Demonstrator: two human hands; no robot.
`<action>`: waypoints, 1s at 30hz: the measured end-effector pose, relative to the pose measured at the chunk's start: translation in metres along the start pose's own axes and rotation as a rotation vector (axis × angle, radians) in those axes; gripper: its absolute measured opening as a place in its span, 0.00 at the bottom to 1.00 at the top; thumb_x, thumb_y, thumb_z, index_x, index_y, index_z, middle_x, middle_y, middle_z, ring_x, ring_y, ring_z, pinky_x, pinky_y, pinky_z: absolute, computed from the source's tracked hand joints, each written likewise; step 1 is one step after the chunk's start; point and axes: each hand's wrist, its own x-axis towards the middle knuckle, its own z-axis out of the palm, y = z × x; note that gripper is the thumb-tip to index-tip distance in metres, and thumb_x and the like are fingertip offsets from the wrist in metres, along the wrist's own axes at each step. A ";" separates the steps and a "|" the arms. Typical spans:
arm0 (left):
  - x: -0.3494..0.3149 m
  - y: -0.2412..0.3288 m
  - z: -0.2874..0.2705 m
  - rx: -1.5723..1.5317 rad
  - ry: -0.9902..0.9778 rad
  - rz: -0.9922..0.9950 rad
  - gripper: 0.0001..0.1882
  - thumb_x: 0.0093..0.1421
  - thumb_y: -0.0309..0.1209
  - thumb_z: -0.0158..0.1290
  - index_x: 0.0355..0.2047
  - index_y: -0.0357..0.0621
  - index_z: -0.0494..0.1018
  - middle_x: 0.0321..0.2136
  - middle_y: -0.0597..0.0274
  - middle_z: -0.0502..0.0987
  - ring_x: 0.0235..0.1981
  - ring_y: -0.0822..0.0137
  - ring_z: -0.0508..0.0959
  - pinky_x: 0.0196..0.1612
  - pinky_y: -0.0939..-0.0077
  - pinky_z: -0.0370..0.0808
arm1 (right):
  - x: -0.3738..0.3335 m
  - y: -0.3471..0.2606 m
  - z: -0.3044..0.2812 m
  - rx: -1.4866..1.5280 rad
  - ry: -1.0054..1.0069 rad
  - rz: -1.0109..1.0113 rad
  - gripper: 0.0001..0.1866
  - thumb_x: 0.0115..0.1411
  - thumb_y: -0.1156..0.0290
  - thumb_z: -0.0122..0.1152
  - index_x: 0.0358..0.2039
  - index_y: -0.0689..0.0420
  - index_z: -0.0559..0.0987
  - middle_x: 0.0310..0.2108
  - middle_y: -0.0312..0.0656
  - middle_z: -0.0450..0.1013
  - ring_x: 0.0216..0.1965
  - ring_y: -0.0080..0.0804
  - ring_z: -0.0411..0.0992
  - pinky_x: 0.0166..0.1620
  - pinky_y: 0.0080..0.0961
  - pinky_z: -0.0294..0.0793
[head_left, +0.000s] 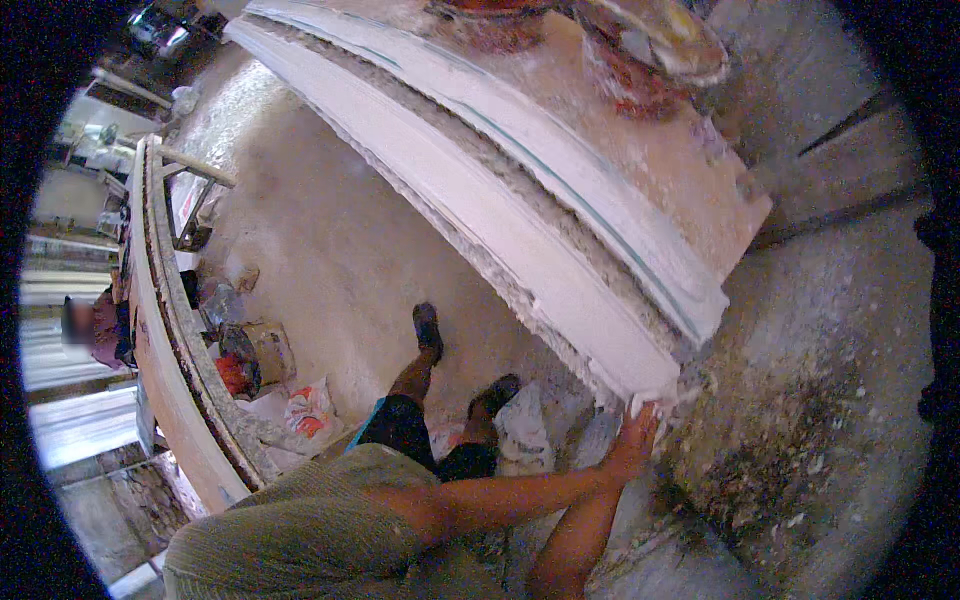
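A long white plaster moulding [450, 190] with ridged strips and a dark groove runs along a board from the far left to its near end at lower right. My left hand [633, 440] is at that near end, fingers drawn together and touching the white, wet-looking plaster at the corner. What they hold, if anything, is hidden. Under the left wrist, my right forearm [575, 540] rises to the same spot. The right hand is covered by the left, so its fingers do not show.
A plaster-smeared basin [690, 50] sits on the brown board [740, 215] beyond the moulding. At left stands another long bench [170, 360], with a person [105, 330] behind it. A bucket [265, 355] and plastic bags [310, 408] lie on the floor; plaster crumbs [790, 450] cover the right.
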 end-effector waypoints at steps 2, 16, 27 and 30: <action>-0.006 -0.008 0.012 -0.059 -0.057 -0.005 0.24 0.64 0.35 0.41 0.58 0.38 0.55 0.56 0.49 0.60 0.58 0.56 0.60 0.57 0.65 0.60 | 0.002 -0.005 -0.001 -0.022 -0.007 0.000 0.13 0.54 0.71 0.57 0.41 0.57 0.78 0.39 0.40 0.75 0.42 0.34 0.73 0.45 0.28 0.72; 0.089 0.114 -0.147 -0.428 -0.348 -0.007 0.22 0.64 0.44 0.42 0.54 0.47 0.66 0.44 0.62 0.74 0.45 0.70 0.70 0.51 0.73 0.65 | 0.028 -0.121 0.043 -0.416 -0.022 0.041 0.13 0.54 0.70 0.56 0.40 0.57 0.78 0.39 0.40 0.75 0.41 0.33 0.73 0.44 0.28 0.73; 0.228 0.148 -0.662 -1.109 0.184 0.323 0.23 0.65 0.39 0.37 0.52 0.32 0.64 0.50 0.52 0.69 0.51 0.60 0.69 0.55 0.69 0.65 | 0.010 -0.279 0.105 -1.030 -0.159 0.037 0.13 0.54 0.69 0.56 0.40 0.56 0.79 0.38 0.39 0.75 0.41 0.32 0.73 0.43 0.28 0.73; 0.216 0.175 -0.773 -1.212 0.214 0.760 0.23 0.66 0.34 0.32 0.55 0.29 0.59 0.55 0.51 0.65 0.56 0.59 0.65 0.63 0.69 0.55 | 0.007 -0.314 0.129 -1.213 -0.249 -0.042 0.13 0.54 0.69 0.55 0.40 0.56 0.79 0.38 0.39 0.75 0.41 0.32 0.73 0.43 0.28 0.73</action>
